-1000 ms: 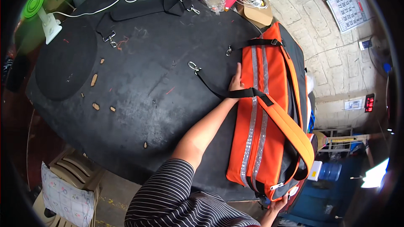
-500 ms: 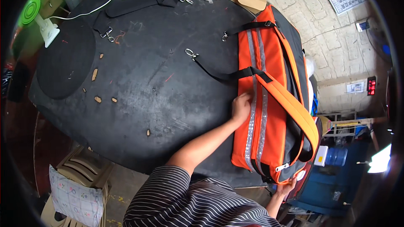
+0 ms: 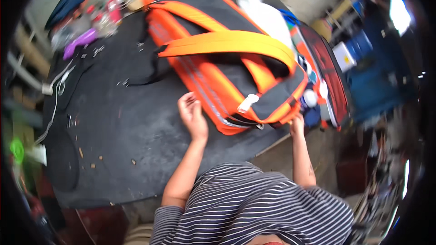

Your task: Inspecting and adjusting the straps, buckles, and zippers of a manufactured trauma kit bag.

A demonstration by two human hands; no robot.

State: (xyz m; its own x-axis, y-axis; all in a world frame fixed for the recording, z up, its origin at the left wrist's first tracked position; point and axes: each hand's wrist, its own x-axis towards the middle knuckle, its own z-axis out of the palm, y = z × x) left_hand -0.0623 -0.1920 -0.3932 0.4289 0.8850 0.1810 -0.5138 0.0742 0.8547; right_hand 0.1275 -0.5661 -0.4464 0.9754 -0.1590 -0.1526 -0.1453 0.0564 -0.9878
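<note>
A large orange and black bag [image 3: 231,75] lies slantwise on the black table [image 3: 122,122], its wide orange shoulder straps [image 3: 218,43] uppermost. Silver-grey reflective strips run along its near orange side. At that side, my left hand [image 3: 193,117] is open, palm turned up with fingers apart, close to the bag's lower edge. My right hand [image 3: 297,125] is closed on the bag's near right corner, its fingertips partly hidden by the orange edge. A white tag-like piece [image 3: 248,103] shows near the strap end. Motion blurs the picture somewhat.
Beyond the bag's right end are a white bundle [image 3: 268,16] and an open red-edged case [image 3: 324,70]. A purple bottle [image 3: 81,42] and clear plastic items stand at the far left. A white cable [image 3: 56,95] and small tan scraps lie on the table's left.
The bag has swung round from nearly upright in view to slantwise, showing more of its black strapped face. My left hand has come off its side and opened. The whole view has turned too.
</note>
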